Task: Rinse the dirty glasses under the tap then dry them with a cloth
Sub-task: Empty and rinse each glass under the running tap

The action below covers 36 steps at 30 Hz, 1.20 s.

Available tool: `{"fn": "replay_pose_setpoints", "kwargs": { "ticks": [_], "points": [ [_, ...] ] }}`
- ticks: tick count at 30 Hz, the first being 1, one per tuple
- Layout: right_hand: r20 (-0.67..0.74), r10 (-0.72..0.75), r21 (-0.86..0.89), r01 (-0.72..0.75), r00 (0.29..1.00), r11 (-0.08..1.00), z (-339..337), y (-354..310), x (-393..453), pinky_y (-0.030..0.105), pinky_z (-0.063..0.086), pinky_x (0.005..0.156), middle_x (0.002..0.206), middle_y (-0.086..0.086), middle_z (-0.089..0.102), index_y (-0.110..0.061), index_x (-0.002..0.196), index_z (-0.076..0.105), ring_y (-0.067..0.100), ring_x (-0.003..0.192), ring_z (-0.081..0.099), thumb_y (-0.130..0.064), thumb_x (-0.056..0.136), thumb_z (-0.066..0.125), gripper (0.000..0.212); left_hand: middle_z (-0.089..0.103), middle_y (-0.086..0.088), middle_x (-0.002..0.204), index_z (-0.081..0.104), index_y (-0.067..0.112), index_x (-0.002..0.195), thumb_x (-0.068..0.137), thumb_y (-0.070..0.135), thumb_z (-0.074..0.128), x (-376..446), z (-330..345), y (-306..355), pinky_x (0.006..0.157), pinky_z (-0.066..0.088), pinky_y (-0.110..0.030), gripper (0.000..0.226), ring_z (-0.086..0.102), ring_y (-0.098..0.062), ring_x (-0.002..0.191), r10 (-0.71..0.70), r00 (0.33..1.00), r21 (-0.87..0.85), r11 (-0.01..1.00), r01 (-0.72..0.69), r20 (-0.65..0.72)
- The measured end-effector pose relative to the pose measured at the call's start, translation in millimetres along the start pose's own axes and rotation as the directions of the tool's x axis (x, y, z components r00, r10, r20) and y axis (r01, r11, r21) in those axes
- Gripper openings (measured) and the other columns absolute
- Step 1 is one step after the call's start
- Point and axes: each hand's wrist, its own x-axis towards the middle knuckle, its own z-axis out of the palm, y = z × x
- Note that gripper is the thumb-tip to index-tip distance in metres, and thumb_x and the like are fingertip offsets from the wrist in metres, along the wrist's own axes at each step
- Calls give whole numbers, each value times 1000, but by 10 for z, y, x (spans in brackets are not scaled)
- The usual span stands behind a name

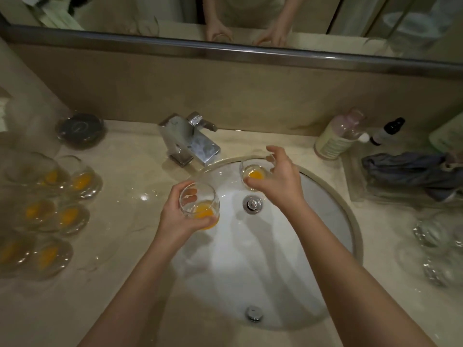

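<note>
1. The left hand (pixel 175 216) has its fingers (pixel 188 195) curled round a stemless glass (pixel 199 205), thumb on the near wall and the other fingers on the far wall, seen through the glass. It hangs over the left part of the basin (pixel 325 196), with orange juice pooled in the bottom.
2. The right hand (pixel 278 179) pinches a second glass (pixel 254 174) from above and beside, fingertips bent at its rim and wall, just beyond the drain (pixel 252 204) and close by the tap (pixel 193 142).
3. Handling, as I judge it: thin, rigid, fragile and light. Wet walls will be slippery, so a wrap round the widest part of the bowl seems safer than a rim pinch, and the two glasses should be kept apart.
4. More dirty glasses (pixel 80 181) stand on the desk (pixel 130 171) out beyond the left knuckles. Clear ones (pixel 431 234) sit right of the right forearm, below a dark cloth (pixel 406 169).
5. Hard to make out: no running water shows, the side glasses are blurred so I cannot count them, and the right palm hides part of its glass.
</note>
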Motion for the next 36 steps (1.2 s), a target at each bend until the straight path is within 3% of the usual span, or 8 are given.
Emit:
{"fn": "replay_pose_setpoints", "kwargs": {
  "ticks": [5, 9, 13, 17, 22, 26, 31, 36],
  "points": [
    [-23, -50, 23, 51, 998, 998, -95, -50, 381, 26, 41, 81, 120, -1, 55, -16, 129, 49, 19, 107, 51, -20, 66, 83, 72, 63, 14, 112, 54, 49, 108, 31, 41, 84, 75, 196, -18, 87, 53, -32, 83, 63, -6, 106, -26, 998, 23, 999, 27, -55],
    [-26, -61, 26, 61, 998, 998, -65, -62, 620, 23, 36, 76, 113, -7, 53, -17, 129, 50, 18, 109, 53, -21, 66, 83, 71, 59, 12, 115, 52, 36, 117, 39, 20, 90, 156, 283, -21, 77, 51, -14, 88, 60, -9, 111, -65, 997, 3, 998, 65, -34],
    [-32, -31, 33, 32, 999, 999, -42, -13, 782, 25, 41, 81, 124, 1, 57, -17, 131, 51, 20, 114, 53, -21, 68, 82, 71, 60, 2, 122, 48, 22, 128, 59, -5, 89, 231, 339, -4, 66, 44, -1, 85, 59, -5, 109, -79, 996, 22, 997, 80, -37],
    [-36, -10, 26, 11, 999, 1000, -22, 19, 890, 29, 45, 85, 124, 3, 57, -15, 133, 51, 22, 114, 54, -20, 67, 83, 73, 60, -5, 124, 42, 17, 126, 51, 0, 92, 300, 383, 37, 63, 42, -1, 92, 58, -3, 105, -93, 995, 10, 996, 93, -29],
    [-33, 19, 27, -18, 999, 999, 16, 48, 951, 37, 50, 89, 118, 1, 55, -17, 132, 49, 23, 111, 55, -21, 65, 85, 76, 60, -5, 125, 44, 15, 128, 62, -9, 85, 354, 405, 67, 63, 42, 0, 81, 59, -15, 111, -96, 995, 27, 995, 96, -5],
    [-35, 30, 40, -29, 999, 999, 30, 53, 999, 25, 42, 83, 126, 5, 57, -19, 134, 48, 22, 113, 55, -25, 66, 86, 77, 61, -3, 124, 46, 15, 130, 62, -7, 86, 359, 399, 71, 63, 43, -1, 81, 60, -15, 111, -99, 995, 15, 995, 99, 13],
    [-23, 21, 41, -20, 1000, 999, 70, 86, 993, 24, 39, 82, 127, 5, 54, -17, 134, 45, 23, 116, 52, -25, 69, 85, 77, 62, 0, 123, 47, 19, 132, 57, 0, 91, 379, 387, 78, 64, 45, -2, 89, 60, -15, 113, -113, 993, -51, 992, 114, 22],
    [10, 48, -57, -47, 999, 997, 12, -25, 985, 37, 40, 103, 141, 8, 46, -15, 140, 41, 27, 132, 41, -40, 70, 81, 84, 62, 0, 121, 48, 18, 132, 46, 14, 85, 410, 365, 65, 65, 48, -6, 93, 61, -16, 114, -142, 990, -153, 978, 140, -2]
  ]
}}
